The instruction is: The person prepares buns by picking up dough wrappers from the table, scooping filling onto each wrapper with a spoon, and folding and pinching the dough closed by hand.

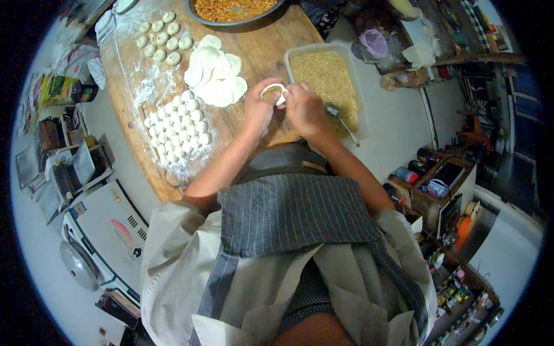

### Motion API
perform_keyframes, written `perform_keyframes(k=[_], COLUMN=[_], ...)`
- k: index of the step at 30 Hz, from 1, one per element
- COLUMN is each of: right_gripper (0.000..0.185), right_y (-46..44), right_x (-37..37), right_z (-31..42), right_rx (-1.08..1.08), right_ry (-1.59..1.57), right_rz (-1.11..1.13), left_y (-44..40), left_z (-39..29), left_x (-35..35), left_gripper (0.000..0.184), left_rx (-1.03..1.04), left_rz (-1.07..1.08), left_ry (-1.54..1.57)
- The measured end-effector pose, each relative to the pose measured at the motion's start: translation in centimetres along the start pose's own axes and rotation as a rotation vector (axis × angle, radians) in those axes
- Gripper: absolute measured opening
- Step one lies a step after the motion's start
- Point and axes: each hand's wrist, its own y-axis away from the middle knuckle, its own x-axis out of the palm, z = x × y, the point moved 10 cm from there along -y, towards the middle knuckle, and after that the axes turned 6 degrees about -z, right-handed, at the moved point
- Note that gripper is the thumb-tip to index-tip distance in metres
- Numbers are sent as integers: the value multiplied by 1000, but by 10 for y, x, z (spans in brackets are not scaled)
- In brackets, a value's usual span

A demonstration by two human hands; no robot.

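Between my two hands is a round dough wrapper [280, 99] with brownish filling [272, 92] in it, its edge partly gathered. My left hand [258, 106] cups it from the left, while the fingers of my right hand [304, 106] pinch its right edge. Just left of my hands lies a pile of flat dough wrappers [214, 72]. To the right stands a plastic tub [359, 86] of minced filling [324, 75], with a metal spoon [344, 124] resting in it.
Small dough pieces [178, 128] sit in rows on the floured left side of the wooden table [236, 34]. Several pleated buns [161, 40] stand at the far left. A metal basin [231, 23] of brown-orange food is at the far edge.
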Motion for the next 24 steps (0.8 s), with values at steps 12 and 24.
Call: perform_keyframes(k=[12, 24], right_gripper=[18, 19], right_y=[1, 0], right_x=[12, 21], right_z=[-11, -28], right_rx=[19, 94], right_ry=[-93, -242], right_rz=[56, 54], left_y=[3, -14], left_z=[11, -1], left_x=[5, -3], left_gripper=[34, 39], left_rx=[-106, 79], left_rz=[152, 193], left_ry=[-129, -441])
